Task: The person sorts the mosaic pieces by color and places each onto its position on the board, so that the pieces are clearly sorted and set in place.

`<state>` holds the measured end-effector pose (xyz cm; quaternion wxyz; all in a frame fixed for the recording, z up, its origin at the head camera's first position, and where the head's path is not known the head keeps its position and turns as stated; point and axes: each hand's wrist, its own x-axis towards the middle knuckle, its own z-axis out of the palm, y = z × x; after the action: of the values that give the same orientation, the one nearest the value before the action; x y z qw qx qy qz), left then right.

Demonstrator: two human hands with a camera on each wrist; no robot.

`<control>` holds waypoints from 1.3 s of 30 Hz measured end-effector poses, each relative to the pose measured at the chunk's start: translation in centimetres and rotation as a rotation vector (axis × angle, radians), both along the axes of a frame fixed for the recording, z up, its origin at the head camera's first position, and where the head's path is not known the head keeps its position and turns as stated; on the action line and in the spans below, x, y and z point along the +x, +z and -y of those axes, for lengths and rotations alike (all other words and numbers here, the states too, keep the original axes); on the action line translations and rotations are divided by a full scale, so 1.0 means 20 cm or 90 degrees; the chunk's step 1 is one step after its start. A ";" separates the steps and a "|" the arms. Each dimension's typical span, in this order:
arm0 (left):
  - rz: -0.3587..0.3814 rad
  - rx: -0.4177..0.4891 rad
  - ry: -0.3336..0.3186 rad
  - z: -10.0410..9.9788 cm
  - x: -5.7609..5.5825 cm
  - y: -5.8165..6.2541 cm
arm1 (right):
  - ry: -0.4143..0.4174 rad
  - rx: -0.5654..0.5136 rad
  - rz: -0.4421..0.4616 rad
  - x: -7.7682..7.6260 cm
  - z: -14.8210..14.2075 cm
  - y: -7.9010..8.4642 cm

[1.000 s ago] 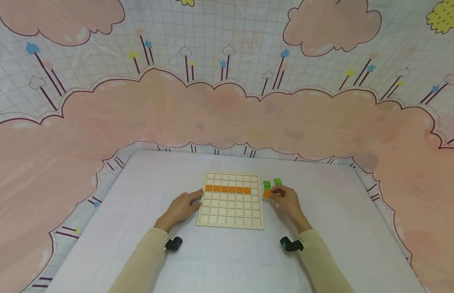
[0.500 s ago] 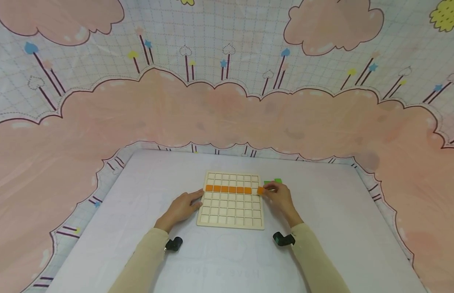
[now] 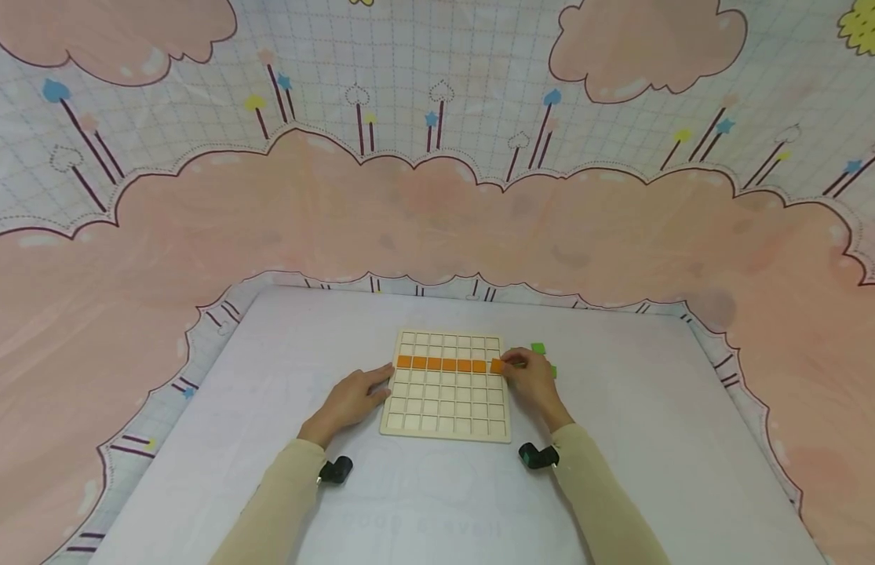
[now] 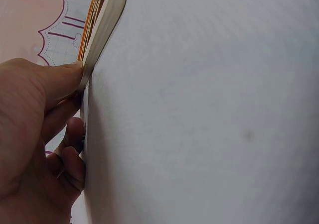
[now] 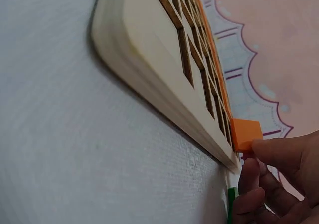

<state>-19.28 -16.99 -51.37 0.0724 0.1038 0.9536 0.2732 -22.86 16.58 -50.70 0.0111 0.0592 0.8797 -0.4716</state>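
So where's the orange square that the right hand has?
In the head view, the orange square is pinched by the right hand at the right edge of the wooden board, just past the row of six orange squares.

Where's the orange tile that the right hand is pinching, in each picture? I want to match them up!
Head: the tile is right of the middle, below halfway up, at the right side of the board, in the right hand.
Left wrist: I can't pick it out here.
Right wrist: the tile is toward the lower right, beside the board.
Shared landmark: the board, which shows in all three; in left wrist, look near the top.
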 end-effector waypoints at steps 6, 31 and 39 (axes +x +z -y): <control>0.000 0.001 0.000 -0.01 0.00 0.00 | -0.005 0.028 -0.002 0.00 0.03 0.00; 0.000 0.011 0.001 0.00 0.00 -0.02 | -0.002 0.092 0.001 -0.02 0.04 -0.02; -0.002 0.011 0.001 0.00 0.00 -0.01 | 0.001 0.079 0.008 0.00 0.03 0.00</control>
<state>-19.25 -16.92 -51.61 0.0698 0.1039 0.9513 0.2817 -22.95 15.97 -50.73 0.0129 0.0621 0.9073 -0.4157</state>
